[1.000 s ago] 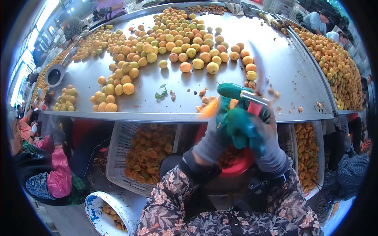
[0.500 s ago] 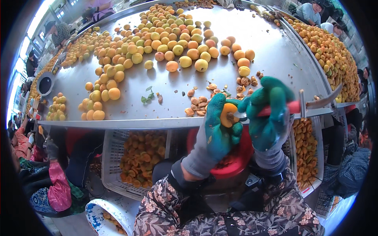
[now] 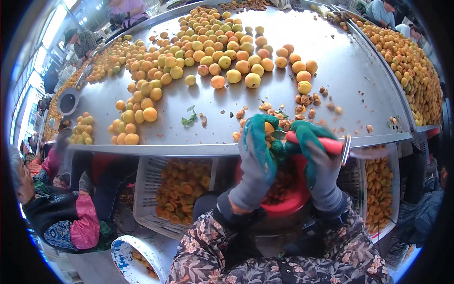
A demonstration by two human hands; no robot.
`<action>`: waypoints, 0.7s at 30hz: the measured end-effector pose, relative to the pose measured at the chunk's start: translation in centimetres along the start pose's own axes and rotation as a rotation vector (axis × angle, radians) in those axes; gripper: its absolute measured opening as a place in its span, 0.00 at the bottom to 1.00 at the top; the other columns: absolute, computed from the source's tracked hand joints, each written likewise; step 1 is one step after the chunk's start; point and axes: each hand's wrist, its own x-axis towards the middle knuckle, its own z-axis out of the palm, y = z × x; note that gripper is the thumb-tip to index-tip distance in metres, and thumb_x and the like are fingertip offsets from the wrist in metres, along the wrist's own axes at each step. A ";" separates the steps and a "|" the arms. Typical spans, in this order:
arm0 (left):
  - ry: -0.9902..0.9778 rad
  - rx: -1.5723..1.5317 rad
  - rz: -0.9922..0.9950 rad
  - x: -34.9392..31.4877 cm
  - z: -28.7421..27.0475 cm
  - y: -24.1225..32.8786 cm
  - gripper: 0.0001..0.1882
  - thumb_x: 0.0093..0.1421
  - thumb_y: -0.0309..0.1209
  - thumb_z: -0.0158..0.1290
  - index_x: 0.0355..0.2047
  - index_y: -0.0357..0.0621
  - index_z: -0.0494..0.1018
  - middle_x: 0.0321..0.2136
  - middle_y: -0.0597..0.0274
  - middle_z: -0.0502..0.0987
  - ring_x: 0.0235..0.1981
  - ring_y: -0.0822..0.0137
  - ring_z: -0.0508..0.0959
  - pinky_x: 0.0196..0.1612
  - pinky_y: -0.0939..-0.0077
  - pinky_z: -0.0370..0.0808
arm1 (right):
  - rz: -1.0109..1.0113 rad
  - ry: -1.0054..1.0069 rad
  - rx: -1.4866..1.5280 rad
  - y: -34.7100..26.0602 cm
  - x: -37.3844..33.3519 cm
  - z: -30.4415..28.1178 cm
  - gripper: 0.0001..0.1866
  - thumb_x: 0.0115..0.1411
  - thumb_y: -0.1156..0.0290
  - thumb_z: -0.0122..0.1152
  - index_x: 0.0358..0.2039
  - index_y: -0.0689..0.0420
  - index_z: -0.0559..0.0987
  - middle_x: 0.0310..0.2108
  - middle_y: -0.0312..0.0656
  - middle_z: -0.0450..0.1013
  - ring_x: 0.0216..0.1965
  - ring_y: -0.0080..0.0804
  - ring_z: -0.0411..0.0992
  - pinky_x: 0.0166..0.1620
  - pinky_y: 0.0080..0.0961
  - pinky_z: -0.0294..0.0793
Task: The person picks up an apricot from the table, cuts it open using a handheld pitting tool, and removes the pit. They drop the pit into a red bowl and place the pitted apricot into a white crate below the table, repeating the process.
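Note:
My left hand (image 3: 259, 149), in a green-coated grey glove, is closed around an apricot (image 3: 269, 128) over the table's near edge. Most of the fruit hides behind the fingers. My right hand (image 3: 313, 154), gloved alike, grips a red-handled knife (image 3: 326, 143). Its blade points right and is smeared by motion. A small metal tip at the handle's other end reaches the apricot. Just beyond my hands lie apricot pits (image 3: 302, 99). Below them stands a red basin (image 3: 302, 196) with dark bits inside.
Whole apricots (image 3: 215, 57) spread over the metal table (image 3: 227, 149). A crate (image 3: 142, 189) of apricot halves stands below left, another crate (image 3: 393, 189) below right. A white bucket (image 3: 125, 246) sits lower left. A co-worker's pink sleeve (image 3: 86, 220) is at the left.
My right hand has come left and lower, closer to my left hand. The knife blade has dropped from its raised angle. The cut apricot, plainly seen before, is now mostly covered by fingers.

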 end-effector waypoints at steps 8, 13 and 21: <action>0.113 -0.037 0.185 0.3 0.2 -0.9 0.22 0.61 0.25 0.51 0.54 0.35 0.58 0.41 0.55 0.70 0.41 0.65 0.75 0.40 0.75 0.76 | -0.160 -0.072 -0.167 0.2 0.3 1.3 0.16 0.53 0.83 0.63 0.44 0.66 0.75 0.43 0.45 0.74 0.43 0.33 0.75 0.50 0.26 0.74; 0.016 -0.117 -0.060 0.4 -0.4 -0.4 0.25 0.60 0.22 0.51 0.55 0.35 0.56 0.42 0.55 0.70 0.42 0.66 0.74 0.42 0.75 0.75 | 0.148 0.042 0.405 1.6 0.0 2.3 0.20 0.53 0.84 0.62 0.48 0.67 0.72 0.45 0.47 0.73 0.45 0.35 0.74 0.50 0.24 0.74; -0.014 -0.481 -0.139 1.1 -0.5 0.8 0.19 0.62 0.22 0.47 0.52 0.34 0.59 0.42 0.55 0.71 0.41 0.68 0.75 0.39 0.79 0.76 | 0.253 -0.045 0.518 1.9 1.0 2.4 0.19 0.53 0.82 0.62 0.47 0.68 0.74 0.44 0.46 0.74 0.43 0.29 0.75 0.47 0.23 0.76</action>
